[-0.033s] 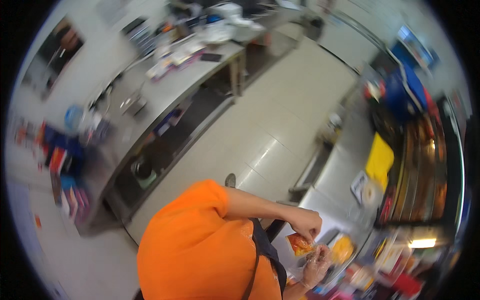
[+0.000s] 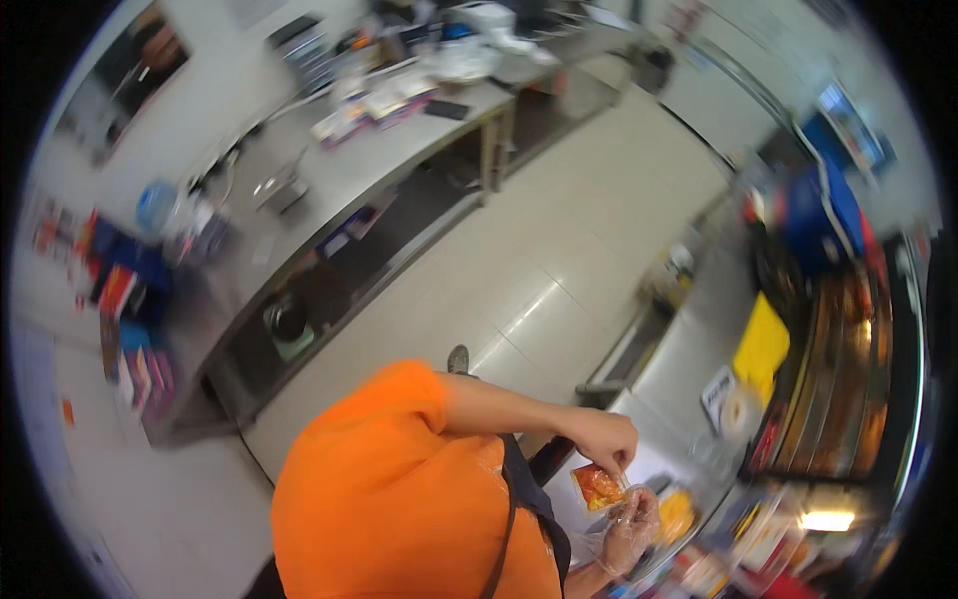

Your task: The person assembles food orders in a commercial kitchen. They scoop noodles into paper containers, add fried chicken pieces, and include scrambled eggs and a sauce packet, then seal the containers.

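My left hand (image 2: 605,439), bare, reaches across from the upper side with its fingers pinched at the top edge of a small orange-red packet (image 2: 597,488). My right hand (image 2: 631,531) wears a clear plastic glove. Its fingers are closed at the packet's other edge, close beneath the left fingertips. The packet is held above the steel counter (image 2: 651,424). Just beyond the gloved hand lies a rounded yellow thing (image 2: 677,517), too blurred to name. The packet's contents cannot be made out.
Along the counter are a roll (image 2: 740,411), a yellow cloth-like thing (image 2: 761,349) and a glass-fronted cabinet (image 2: 833,374). A blue container (image 2: 823,225) stands farther off. Across the tiled floor (image 2: 529,270), a second steel table (image 2: 329,185) carries boxes and a dark phone-like slab (image 2: 446,110).
The view has shifted slightly, so the surroundings sit a little differently in the picture. Both hands stay on the packet in nearly the same pose.
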